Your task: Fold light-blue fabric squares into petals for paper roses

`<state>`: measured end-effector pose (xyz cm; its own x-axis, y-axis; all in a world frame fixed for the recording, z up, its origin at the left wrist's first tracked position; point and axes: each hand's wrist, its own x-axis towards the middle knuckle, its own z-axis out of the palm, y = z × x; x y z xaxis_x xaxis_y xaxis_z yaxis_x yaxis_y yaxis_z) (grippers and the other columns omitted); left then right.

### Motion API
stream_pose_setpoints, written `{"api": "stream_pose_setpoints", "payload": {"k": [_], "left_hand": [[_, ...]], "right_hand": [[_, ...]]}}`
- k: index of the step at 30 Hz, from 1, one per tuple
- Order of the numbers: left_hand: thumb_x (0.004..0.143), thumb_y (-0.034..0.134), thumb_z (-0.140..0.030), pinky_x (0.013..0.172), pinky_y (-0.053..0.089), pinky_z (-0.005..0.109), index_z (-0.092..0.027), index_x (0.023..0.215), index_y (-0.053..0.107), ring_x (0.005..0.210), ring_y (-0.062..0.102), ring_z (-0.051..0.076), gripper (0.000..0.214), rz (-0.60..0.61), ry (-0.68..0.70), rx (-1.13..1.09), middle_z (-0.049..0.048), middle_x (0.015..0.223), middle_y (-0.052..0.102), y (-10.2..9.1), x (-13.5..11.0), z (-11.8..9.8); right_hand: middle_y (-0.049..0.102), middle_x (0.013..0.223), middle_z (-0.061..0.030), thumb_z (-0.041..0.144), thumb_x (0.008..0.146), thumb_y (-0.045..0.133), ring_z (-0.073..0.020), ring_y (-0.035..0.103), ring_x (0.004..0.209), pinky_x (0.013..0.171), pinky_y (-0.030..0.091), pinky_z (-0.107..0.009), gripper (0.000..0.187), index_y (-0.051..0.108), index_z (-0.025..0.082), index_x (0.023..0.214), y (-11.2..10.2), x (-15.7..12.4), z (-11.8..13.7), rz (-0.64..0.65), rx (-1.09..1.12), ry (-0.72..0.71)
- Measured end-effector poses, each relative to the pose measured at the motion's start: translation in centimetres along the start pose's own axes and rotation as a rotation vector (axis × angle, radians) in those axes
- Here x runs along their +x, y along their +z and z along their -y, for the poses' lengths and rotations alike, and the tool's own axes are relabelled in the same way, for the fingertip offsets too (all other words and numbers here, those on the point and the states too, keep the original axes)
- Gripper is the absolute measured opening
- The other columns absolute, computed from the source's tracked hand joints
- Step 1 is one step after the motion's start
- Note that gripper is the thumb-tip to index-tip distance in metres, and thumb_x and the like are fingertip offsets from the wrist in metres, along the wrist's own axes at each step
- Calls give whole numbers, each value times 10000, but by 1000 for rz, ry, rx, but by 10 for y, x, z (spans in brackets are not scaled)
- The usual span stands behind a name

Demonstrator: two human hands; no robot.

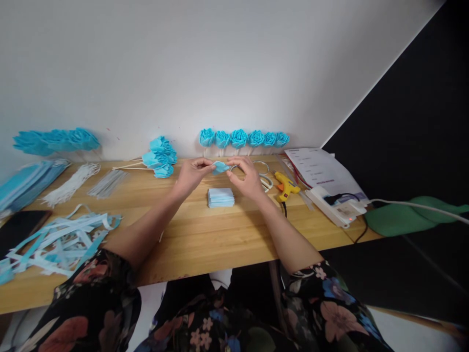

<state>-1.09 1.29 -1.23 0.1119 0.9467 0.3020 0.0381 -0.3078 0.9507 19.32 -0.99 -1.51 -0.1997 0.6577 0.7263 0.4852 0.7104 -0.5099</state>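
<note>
Both of my hands are raised above the wooden table [205, 239] and pinch a small folded piece of blue fabric [220, 167] between them. My left hand [191, 174] grips its left end with closed fingers. My right hand [247, 177] holds its right end, fingers curled. Just below them a small stack of cut blue pieces [221, 197] lies on the table. A bunch of finished blue fabric roses on sticks [160, 157] lies to the left of my left hand.
A row of blue roses [244, 138] leans on the wall. Scissors [264, 180], a yellow glue gun [287, 186], a power strip [336, 207] and papers [318, 168] sit right. Blue scrap strips [60, 239], white ear loops [71, 183], stacked masks [27, 183] and a phone [18, 227] lie left.
</note>
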Motion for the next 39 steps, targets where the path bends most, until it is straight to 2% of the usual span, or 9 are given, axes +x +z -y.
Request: {"api": "stream_pose_setpoints", "payload": {"k": [5, 9, 12, 17, 22, 26, 30, 34, 39], "left_hand": [[720, 788, -350, 700, 479, 285, -173, 776, 783, 705, 635, 164, 186, -1, 16, 55, 38, 770, 747, -1, -1, -1], [733, 766, -340, 699, 477, 287, -172, 764, 774, 706, 635, 167, 171, 5, 61, 108, 41, 770, 744, 1, -1, 0], [755, 741, -335, 718, 486, 295, -176, 753, 765, 735, 647, 177, 161, 33, 133, 150, 50, 789, 748, 5, -4, -1], [798, 688, -288, 798, 505, 318, -187, 759, 752, 825, 681, 198, 127, 114, 211, 211, 59, 872, 762, 11, -10, -9], [815, 652, -262, 760, 492, 308, -180, 789, 720, 781, 659, 184, 109, 89, 155, 271, 38, 828, 740, 10, -10, -13], [821, 642, -267, 711, 483, 296, -177, 768, 688, 724, 637, 171, 114, 82, 105, 253, 22, 754, 711, 8, -8, -8], [790, 679, -285, 706, 516, 288, -172, 739, 657, 691, 642, 155, 127, 49, 52, 107, 8, 710, 682, 7, -3, -2], [724, 764, -322, 694, 561, 282, -155, 737, 637, 667, 646, 135, 210, 39, -45, -139, 2, 718, 670, 9, -2, -1], [662, 848, -368, 728, 588, 299, -143, 753, 637, 686, 652, 124, 322, 5, -125, -305, 1, 736, 672, 9, -2, -4]], "right_hand": [[717, 1139, -67, 245, 860, 658, -255, 635, 1116, 1008, 470, -461, 135, 682, 249, 993, 2, -1, -5, 15, -66, -4], [725, 1146, -81, 253, 859, 669, -256, 643, 1105, 993, 481, -461, 109, 698, 234, 962, 3, -2, -8, 30, -112, -74], [725, 1213, -94, 274, 873, 657, -269, 638, 1149, 1010, 480, -480, 115, 727, 229, 952, 4, -3, -7, 108, -153, -109], [723, 1262, -91, 265, 868, 656, -291, 633, 1175, 1018, 493, -488, 203, 773, 223, 1028, 3, -4, -5, 245, -238, -69], [740, 1222, -103, 288, 886, 655, -302, 650, 1143, 989, 499, -473, 264, 764, 207, 1112, 3, -5, -2, 285, -287, -45], [762, 1104, -100, 318, 933, 594, -276, 667, 1048, 922, 502, -421, 221, 756, 209, 1037, 2, -5, 0, 295, -289, -39], [753, 967, -81, 341, 943, 570, -240, 669, 919, 841, 497, -363, 202, 713, 199, 959, 4, -7, -3, 215, -208, 5], [740, 908, -32, 321, 880, 628, -212, 673, 857, 818, 510, -343, 157, 676, 221, 991, 11, -9, -4, 103, -26, 162], [715, 871, -12, 337, 845, 651, -195, 680, 822, 798, 554, -349, 504, 541, 241, 1328, 16, -7, -6, -15, 276, 356]]}}
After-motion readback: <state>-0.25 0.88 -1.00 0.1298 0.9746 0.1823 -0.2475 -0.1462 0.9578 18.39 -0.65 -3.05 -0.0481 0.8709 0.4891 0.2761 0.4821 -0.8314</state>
